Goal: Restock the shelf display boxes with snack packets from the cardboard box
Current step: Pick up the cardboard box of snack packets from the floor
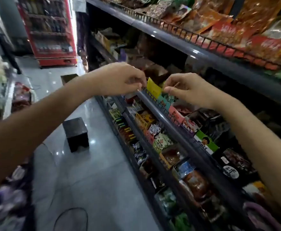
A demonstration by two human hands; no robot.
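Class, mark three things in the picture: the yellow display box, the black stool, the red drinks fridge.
yellow display box (154,88): head view, its yellow front panel.
black stool (74,125): head view, its top face.
red drinks fridge (56,60): head view, its red base panel.

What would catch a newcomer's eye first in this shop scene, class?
The left hand and right hand meet mid-frame, seeming to pinch a yellow display box just behind the shelf rail. At upper left stands a red drinks fridge; a black stool sits below the left arm.
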